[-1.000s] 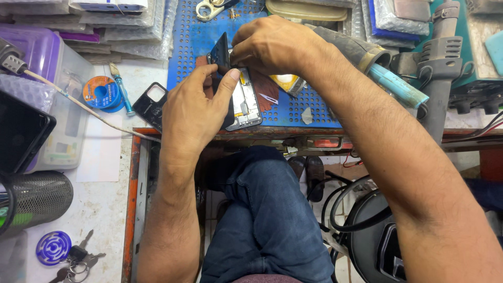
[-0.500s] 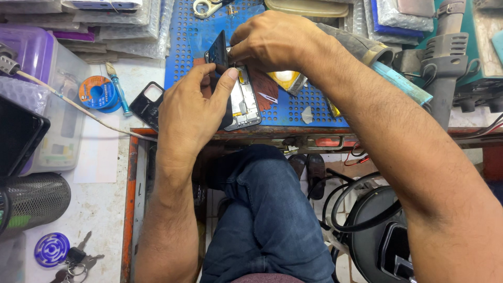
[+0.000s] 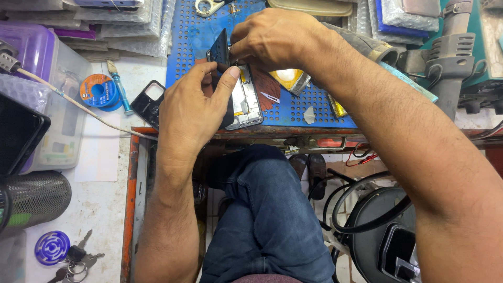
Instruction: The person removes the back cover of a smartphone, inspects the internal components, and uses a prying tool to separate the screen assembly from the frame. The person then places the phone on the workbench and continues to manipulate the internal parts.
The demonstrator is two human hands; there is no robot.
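Blue perforated matting (image 3: pixel 293 112) covered the cluttered bench, and on it, at the near edge, lay an opened phone frame (image 3: pixel 246 102), its long axis running near to far. The left hand (image 3: pixel 191 112) clamped its left side, thumb pressing the top. The right hand (image 3: pixel 272 36) pinched the lifted black screen panel (image 3: pixel 220 48) (tilted up at the frame's far end), directly beyond the left.
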